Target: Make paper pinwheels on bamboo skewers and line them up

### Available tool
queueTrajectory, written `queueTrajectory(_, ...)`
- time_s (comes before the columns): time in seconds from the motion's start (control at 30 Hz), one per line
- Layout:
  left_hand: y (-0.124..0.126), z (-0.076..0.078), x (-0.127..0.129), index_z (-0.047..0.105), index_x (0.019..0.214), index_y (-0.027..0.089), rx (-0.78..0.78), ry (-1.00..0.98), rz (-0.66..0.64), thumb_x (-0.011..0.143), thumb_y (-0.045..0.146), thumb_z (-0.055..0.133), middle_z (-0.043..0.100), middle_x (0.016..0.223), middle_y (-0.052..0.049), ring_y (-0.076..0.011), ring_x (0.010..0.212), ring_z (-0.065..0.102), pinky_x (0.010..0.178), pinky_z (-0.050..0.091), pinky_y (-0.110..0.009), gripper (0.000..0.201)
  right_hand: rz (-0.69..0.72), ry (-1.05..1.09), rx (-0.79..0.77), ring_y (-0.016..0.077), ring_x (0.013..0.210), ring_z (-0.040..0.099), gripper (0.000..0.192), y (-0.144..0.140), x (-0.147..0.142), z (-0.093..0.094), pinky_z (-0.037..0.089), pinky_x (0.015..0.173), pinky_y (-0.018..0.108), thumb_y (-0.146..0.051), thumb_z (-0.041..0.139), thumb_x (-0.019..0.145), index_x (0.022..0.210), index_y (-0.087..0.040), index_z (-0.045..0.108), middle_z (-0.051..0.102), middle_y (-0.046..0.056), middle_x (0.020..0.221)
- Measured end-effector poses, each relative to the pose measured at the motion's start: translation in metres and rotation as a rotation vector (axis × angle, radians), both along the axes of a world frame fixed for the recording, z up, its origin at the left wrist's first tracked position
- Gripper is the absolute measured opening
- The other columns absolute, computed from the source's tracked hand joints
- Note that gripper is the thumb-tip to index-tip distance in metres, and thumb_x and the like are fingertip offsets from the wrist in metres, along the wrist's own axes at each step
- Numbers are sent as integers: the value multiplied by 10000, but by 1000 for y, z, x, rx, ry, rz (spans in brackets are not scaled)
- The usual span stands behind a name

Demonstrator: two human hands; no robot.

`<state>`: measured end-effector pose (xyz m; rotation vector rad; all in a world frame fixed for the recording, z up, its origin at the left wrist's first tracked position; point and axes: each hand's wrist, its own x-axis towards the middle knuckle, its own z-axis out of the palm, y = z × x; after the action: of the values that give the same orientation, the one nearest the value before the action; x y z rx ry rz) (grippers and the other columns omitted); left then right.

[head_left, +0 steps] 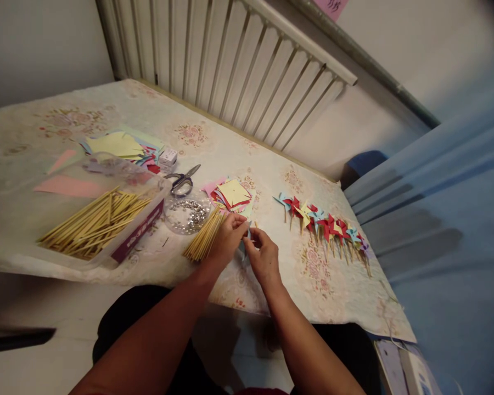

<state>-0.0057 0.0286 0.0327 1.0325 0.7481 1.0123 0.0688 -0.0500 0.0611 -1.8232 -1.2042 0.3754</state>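
Just below the centre of the frame: left hand (229, 237) and right hand (262, 257), fingertips pinched together on a small pale blue paper piece (247, 235), mostly hidden between them, held just above the flowered tablecloth (107, 118). Just left of the left hand, touching its knuckles: a loose bundle of wooden sticks (203, 238). Above the hands: a stack of cut paper squares (232, 194), yellow on top. Further left: a round clear dish of silver pins (188, 213), scissors (183, 179) above it, then a clear plastic box (136, 233) full of more sticks. Upper left: a spread of coloured paper sheets (116, 145) beside a small white box (168, 157). To the right of the hands: a row of finished pinwheels (325, 224), red, blue and yellow, reaching toward the table's right edge. Along the top: a white radiator (239, 66).
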Motion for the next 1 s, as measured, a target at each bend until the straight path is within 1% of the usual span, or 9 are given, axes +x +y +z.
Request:
queueTrajectory(0.17, -1, 0, 1, 531, 816, 172, -6, -24, -41, 810, 390, 552, 602, 732, -6, -130, 657, 605, 625, 480, -257, 219, -2, 142, -8, 189, 814, 613, 269, -2, 6, 3, 461, 759, 294, -382, 624, 755, 951, -208, 688, 704, 32, 914)
queueTrajectory(0.33, -3, 0, 4, 530, 851, 172, -55, 3, -93, 747, 288, 596, 584, 653, 14, -126, 592, 590, 574, 471, -251, 169, -152, 371, -28, 136, 591, 510, 209, -2, 20, -8, 378, 544, 237, -327, 553, 726, 827, -188, 675, 658, -3, 716)
queueTrajectory(0.4, -2, -1, 5, 543, 854, 171, -28, 43, -71, 713, 249, 615, 579, 649, 16, -123, 597, 577, 572, 449, -242, 177, -183, 427, -33, 116, 532, 449, 195, -2, 25, -11, 329, 500, 227, -326, 562, 706, 789, -185, 668, 614, -24, 645)
queueTrajectory(0.53, 2, -3, 2, 597, 888, 158, 73, 116, -23, 671, 215, 652, 623, 816, -26, -140, 769, 585, 721, 452, -266, 231, -194, 487, -39, 92, 491, 375, 183, -2, 30, -11, 274, 473, 220, -349, 598, 691, 732, -178, 647, 530, -53, 570)
queueTrajectory(0.63, 3, -1, -1, 620, 943, 146, 5, 84, -128, 645, 215, 681, 645, 914, -57, -162, 868, 591, 803, 439, -288, 311, -186, 483, -50, 86, 480, 356, 190, -2, 32, -10, 257, 468, 220, -366, 607, 688, 698, -177, 625, 499, -60, 549)
queueTrajectory(0.7, 3, 0, -2, 624, 977, 146, -73, 50, -225, 636, 220, 685, 648, 913, -56, -162, 849, 599, 764, 439, -279, 354, -175, 465, -61, 88, 480, 365, 195, -3, 33, -11, 261, 470, 222, -373, 604, 686, 689, -178, 618, 501, -58, 548)
queueTrajectory(0.8, 2, 0, -2, 621, 985, 154, -118, 53, -312, 618, 201, 675, 637, 838, -28, -136, 721, 588, 645, 417, -248, 374, -170, 448, -85, 90, 477, 372, 195, -5, 34, -12, 262, 468, 225, -376, 609, 673, 685, -181, 618, 505, -57, 542)
queueTrajectory(0.9, 2, -2, 1, 594, 939, 158, -130, 57, -344, 598, 185, 671, 631, 765, -10, -117, 607, 556, 564, 389, -235, 351, -181, 455, -106, 83, 462, 348, 185, -6, 34, -12, 241, 459, 220, -363, 630, 646, 663, -180, 607, 475, -64, 517)
queueTrajectory(1.0, 2, -6, 2, 581, 891, 166, -101, 58, -347, 596, 195, 678, 636, 741, -8, -120, 587, 557, 551, 392, -236, 312, -152, 497, -128, 80, 458, 349, 187, -7, 35, -9, 235, 453, 217, -354, 652, 619, 666, -179, 604, 482, -61, 515)
